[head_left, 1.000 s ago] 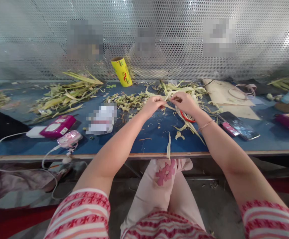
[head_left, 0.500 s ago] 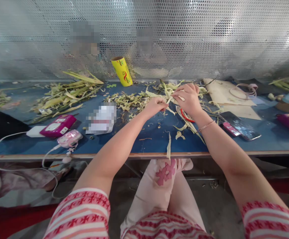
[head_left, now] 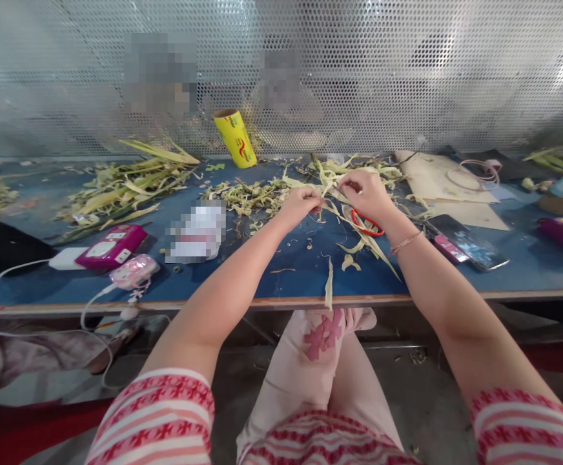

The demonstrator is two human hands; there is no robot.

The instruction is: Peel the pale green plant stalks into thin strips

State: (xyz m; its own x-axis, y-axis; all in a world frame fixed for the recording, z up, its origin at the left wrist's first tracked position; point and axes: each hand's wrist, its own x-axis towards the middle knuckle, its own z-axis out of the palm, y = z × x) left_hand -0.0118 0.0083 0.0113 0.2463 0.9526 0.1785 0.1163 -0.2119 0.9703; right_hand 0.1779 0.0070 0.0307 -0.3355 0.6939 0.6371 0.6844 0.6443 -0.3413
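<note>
My left hand [head_left: 303, 203] is closed in a pinch on a pale, dried plant strip [head_left: 330, 208] over the middle of the blue table. Just right of it, my right hand [head_left: 365, 194] has its fingertips pinched together near the same tangle of strips; what sits between them is too small to make out. Red-handled scissors [head_left: 377, 231] lie below my right hand, partly covered by plant strips. Under and behind both hands spreads a heap of yellow-green plant scraps [head_left: 250, 197]. One loose strip [head_left: 328, 284] hangs at the table's front edge.
A longer bundle of plant leaves [head_left: 133, 181] lies left. Behind stands a yellow tube [head_left: 236, 139] before a perforated metal screen [head_left: 383, 77]. A purple power block [head_left: 112, 247] and a pink case [head_left: 133, 271] with cables sit front left; a phone [head_left: 470, 242] lies right.
My right hand has turned and drawn slightly down, its fingers now more bent into a pinch. More of the red scissors handle shows. My left hand has barely moved.
</note>
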